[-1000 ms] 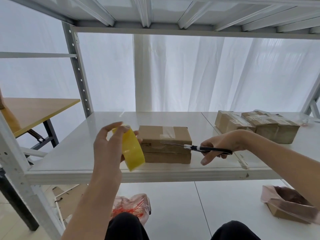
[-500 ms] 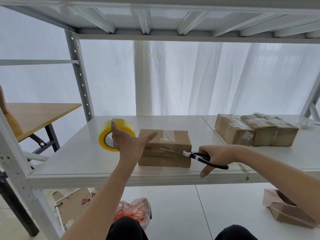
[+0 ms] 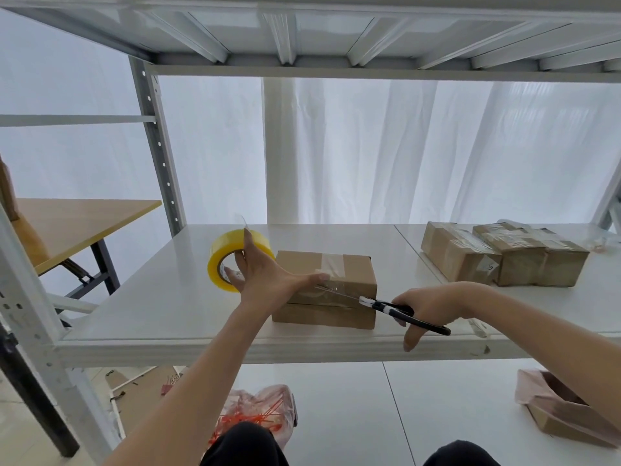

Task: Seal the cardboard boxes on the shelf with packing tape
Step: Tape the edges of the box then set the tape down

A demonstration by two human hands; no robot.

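A brown cardboard box (image 3: 349, 269) lies near the front of the white shelf (image 3: 161, 307), with clear tape across its top. Just left of the box a yellow tape roll (image 3: 223, 252) stands on edge, a loose clear end sticking up from it. My left hand (image 3: 268, 280) is spread out. Its fingers touch the roll's face and core, and its thumb lies flat on the box top. Right of the box, my right hand (image 3: 433, 302) grips black scissors (image 3: 400, 311). The blades point left over the box's front top edge.
Several taped cardboard boxes (image 3: 504, 257) sit at the shelf's back right. The lower shelf holds a plastic bag with red ties (image 3: 262, 408) and an open box in pink wrap (image 3: 564, 415). A wooden table (image 3: 77, 220) stands to the left. An upper shelf hangs overhead.
My left hand carried the tape roll away from me and set it on the shelf left of the box, then laid its thumb on the box top. The scissors stayed by the box.
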